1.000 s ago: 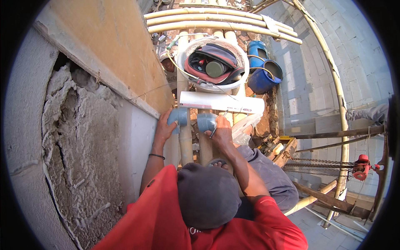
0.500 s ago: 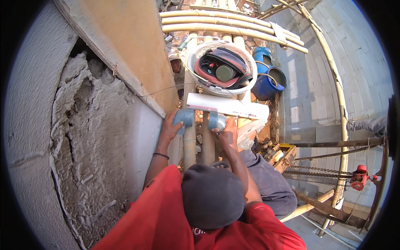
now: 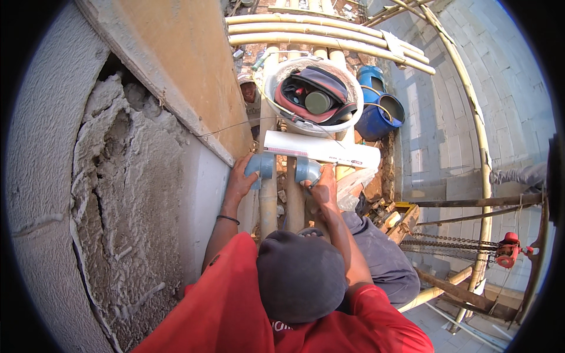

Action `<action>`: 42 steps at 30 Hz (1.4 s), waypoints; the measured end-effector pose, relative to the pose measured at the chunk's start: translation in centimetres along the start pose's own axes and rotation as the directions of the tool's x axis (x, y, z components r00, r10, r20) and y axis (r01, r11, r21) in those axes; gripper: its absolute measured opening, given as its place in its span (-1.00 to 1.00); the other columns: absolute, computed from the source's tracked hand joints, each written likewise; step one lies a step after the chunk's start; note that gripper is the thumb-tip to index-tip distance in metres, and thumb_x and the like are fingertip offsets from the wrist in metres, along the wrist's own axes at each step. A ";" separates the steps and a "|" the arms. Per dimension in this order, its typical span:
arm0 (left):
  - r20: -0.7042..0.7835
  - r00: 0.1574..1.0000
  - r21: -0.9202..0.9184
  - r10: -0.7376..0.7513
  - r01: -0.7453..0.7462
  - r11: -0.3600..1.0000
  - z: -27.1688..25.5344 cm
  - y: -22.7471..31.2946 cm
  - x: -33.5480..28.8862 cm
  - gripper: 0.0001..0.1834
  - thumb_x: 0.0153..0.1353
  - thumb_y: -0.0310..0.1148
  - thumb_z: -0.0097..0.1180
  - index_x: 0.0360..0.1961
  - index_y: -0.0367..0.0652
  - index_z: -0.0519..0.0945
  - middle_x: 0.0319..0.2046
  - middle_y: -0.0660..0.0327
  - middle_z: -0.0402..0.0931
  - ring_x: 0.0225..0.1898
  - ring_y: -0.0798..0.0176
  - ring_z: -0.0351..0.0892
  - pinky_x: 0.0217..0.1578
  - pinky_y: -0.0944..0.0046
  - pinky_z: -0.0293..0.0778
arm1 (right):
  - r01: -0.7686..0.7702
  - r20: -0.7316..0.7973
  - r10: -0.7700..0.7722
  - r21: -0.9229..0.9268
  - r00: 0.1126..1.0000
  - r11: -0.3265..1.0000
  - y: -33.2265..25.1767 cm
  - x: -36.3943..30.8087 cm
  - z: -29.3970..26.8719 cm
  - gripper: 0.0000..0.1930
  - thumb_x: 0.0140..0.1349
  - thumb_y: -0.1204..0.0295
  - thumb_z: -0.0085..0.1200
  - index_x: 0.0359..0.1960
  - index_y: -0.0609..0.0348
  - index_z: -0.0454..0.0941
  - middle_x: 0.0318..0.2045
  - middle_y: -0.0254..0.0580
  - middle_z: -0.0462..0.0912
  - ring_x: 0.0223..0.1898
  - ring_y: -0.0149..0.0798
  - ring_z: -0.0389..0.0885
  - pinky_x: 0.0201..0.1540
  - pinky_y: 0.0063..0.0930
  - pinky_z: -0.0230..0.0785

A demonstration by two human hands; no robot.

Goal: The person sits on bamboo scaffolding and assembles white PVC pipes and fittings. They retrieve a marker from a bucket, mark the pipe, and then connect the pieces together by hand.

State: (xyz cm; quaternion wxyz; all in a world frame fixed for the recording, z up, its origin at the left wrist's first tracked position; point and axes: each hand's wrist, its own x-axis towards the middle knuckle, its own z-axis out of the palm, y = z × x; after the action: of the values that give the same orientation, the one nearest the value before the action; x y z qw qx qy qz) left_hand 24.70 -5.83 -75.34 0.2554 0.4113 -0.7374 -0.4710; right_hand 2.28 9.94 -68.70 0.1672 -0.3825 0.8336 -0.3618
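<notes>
My left hand (image 3: 238, 180) is closed around a blue-grey pipe elbow (image 3: 262, 165), close to the corner of the board. A second blue-grey pipe elbow (image 3: 306, 169) is in my right hand (image 3: 324, 187), level with the first and a small gap away from it. Something thin and dark shows by my right fingers, too small to name. Just beyond both elbows a white plastic pipe (image 3: 321, 149) lies across the bamboo poles (image 3: 268, 203). Clear plastic wrapping (image 3: 352, 187) sits right of my right hand.
A white bucket (image 3: 356, 88) holding a dark bag (image 3: 318, 82) stands beyond the pipe, blue containers (image 3: 379, 115) to its right. A tan board (image 3: 182, 65) and rough wall (image 3: 135, 194) rise at left. Another person (image 3: 249, 97) is below. A red chain hoist (image 3: 507, 250) hangs right.
The elbow in my right hand has turned slightly, and my right wrist has shifted a little with it. My left hand and its elbow look almost unmoved.
</notes>
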 end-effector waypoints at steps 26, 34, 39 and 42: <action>-0.011 1.000 0.047 0.003 -0.003 0.999 0.1 0.2 0.1 -0.28 0.01 -0.42 0.19 0.30 -0.21 0.41 0.17 -0.05 0.41 0.21 -0.01 0.42 0.21 0.17 0.34 | -0.079 0.010 0.079 0.037 0.997 0.996 0.2 0.1 0.6 -0.37 -0.17 0.43 0.51 -0.11 0.33 0.35 -0.20 0.27 0.59 -0.11 0.29 0.58 -0.06 -0.02 0.42; -0.011 1.000 0.030 -0.003 0.003 1.000 -0.2 -0.1 0.0 -0.28 0.01 -0.40 0.21 0.28 -0.26 0.40 0.18 -0.08 0.41 0.23 -0.05 0.39 0.25 0.14 0.30 | 0.227 -0.164 -0.260 -0.193 0.952 0.954 -0.3 0.4 -1.0 -0.50 0.18 0.34 0.26 0.09 0.38 0.43 -0.25 0.23 0.62 -0.18 0.26 0.58 -0.07 -0.02 0.40; 0.005 1.000 0.043 0.026 -0.026 0.999 0.2 0.1 0.3 -0.27 0.03 -0.40 0.22 0.31 -0.22 0.39 0.18 -0.06 0.40 0.22 -0.02 0.41 0.22 0.15 0.33 | 0.080 0.042 -0.114 0.482 0.993 0.873 1.9 4.6 -2.0 -0.62 0.32 0.47 0.00 0.14 0.38 0.49 -0.22 0.03 0.71 -0.27 -0.21 0.68 -0.15 -0.36 0.52; 0.005 0.998 0.048 -0.055 0.055 0.997 0.1 0.6 0.2 -0.28 0.01 -0.41 0.21 0.28 -0.27 0.39 0.19 -0.09 0.39 0.24 -0.09 0.38 0.27 0.13 0.29 | 0.231 0.007 -0.251 0.362 0.968 0.903 1.9 7.2 -1.6 -0.70 0.15 0.45 0.08 -0.10 0.31 0.64 -0.38 -0.08 0.72 -0.37 -0.31 0.68 -0.24 -0.45 0.51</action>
State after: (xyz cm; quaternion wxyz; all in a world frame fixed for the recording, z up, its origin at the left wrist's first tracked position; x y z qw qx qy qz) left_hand 24.26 -5.85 -74.87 0.2301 0.4358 -0.7378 -0.4613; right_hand -4.32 6.09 -69.00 0.2104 -0.4554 0.6951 -0.5149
